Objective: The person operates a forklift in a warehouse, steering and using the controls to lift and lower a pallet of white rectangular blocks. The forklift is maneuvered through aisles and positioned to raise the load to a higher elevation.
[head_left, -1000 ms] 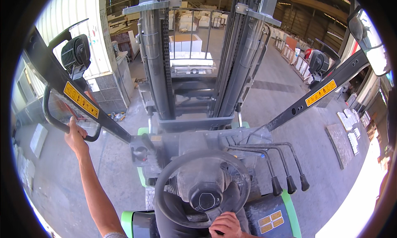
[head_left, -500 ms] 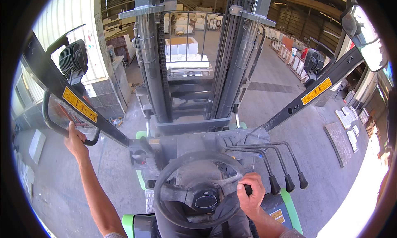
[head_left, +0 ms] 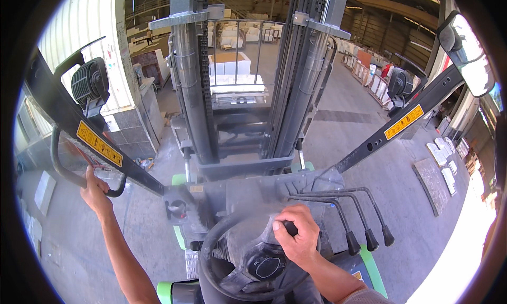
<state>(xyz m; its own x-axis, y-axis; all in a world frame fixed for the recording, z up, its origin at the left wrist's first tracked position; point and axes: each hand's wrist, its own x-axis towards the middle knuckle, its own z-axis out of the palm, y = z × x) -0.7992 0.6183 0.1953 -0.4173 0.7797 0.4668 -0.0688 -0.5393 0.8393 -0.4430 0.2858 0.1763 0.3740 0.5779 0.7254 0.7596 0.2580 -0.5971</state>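
Steering wheel (head_left: 232, 262), black, low centre of view, directly in front of the seated person. Right hand (head_left: 297, 240) sits on the wheel's upper right rim, fingers curled shut around the spinner knob, which is mostly hidden under the palm. Left hand (head_left: 95, 190) is up and out to the left, fingers wrapped around the black grab handle (head_left: 63, 166) on the cab pillar. Three black-knobbed hydraulic levers (head_left: 364, 235) stand just right of the wheel, untouched. Mast (head_left: 248, 82) rises dead ahead; stacked white blocks (head_left: 229, 66) show through it on the concrete floor (head_left: 359, 140).

Judgement: steering one-handed goes best with a firm, closed grip on the knob, wrist loose, smooth arcs, left hand bracing the body.
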